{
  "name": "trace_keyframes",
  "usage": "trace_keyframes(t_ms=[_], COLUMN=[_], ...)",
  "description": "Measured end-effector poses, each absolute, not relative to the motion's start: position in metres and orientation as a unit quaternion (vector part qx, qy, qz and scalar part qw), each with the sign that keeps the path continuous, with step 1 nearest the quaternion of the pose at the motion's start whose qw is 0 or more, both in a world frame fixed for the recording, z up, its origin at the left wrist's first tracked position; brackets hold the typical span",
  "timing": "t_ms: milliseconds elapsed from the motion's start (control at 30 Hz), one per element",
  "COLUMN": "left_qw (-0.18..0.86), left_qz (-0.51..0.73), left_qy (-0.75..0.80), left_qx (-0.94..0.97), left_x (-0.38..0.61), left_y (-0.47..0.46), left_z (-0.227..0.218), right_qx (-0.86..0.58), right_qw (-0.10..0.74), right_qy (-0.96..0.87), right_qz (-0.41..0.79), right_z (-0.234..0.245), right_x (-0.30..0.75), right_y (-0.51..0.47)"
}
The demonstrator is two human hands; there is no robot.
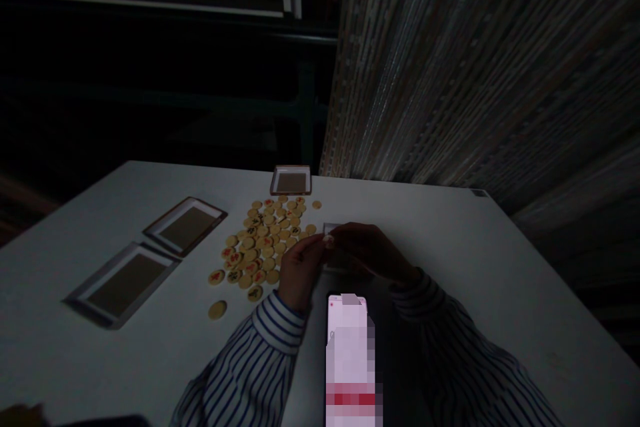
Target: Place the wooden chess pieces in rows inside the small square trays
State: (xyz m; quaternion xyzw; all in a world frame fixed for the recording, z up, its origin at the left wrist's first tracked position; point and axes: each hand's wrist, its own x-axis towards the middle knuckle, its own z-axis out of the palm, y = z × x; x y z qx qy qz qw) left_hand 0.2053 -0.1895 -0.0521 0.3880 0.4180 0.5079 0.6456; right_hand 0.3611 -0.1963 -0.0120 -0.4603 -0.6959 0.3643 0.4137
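My left hand (301, 270) and my right hand (373, 250) meet over a small open box (333, 227), their fingertips pinched together. A small pale thing (329, 240) shows between the fingertips, too dim and small to make out. Most of the box is hidden beneath my hands. Just left of my left hand, many round wooden Chinese chess pieces (268, 240) lie in a loose heap, some showing red or black characters and others blank. One piece (217, 309) lies apart, toward the front. A lit phone (350, 347) lies between my forearms.
A shallow rectangular tray (291, 181) stands behind the heap. Farther left lie another brown-rimmed tray (186, 225) and a pale tray (124, 283). A string curtain (425, 67) hangs at the far right edge of the white table (465, 267). The room is dark.
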Motion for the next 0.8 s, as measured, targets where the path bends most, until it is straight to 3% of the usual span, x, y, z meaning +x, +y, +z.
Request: trace_keyframes(t_ms=[267,800], left_qw=[0.648,0.621], left_qz=[0.511,0.512], left_qy=[0.410,0.435], left_qx=[0.389,0.404], left_x=[0.2070,0.2060], left_y=[-0.1918,-0.1912], left_z=[-0.0443,-0.0475], right_qx=[-0.454,-0.476], right_qw=[0.406,0.404], right_qy=[-0.720,-0.674], right_qz=[0.333,0.396], right_z=[-0.0130,-0.0145], right_x=[0.3627,0.3569], right_y=[-0.1949,-0.1987])
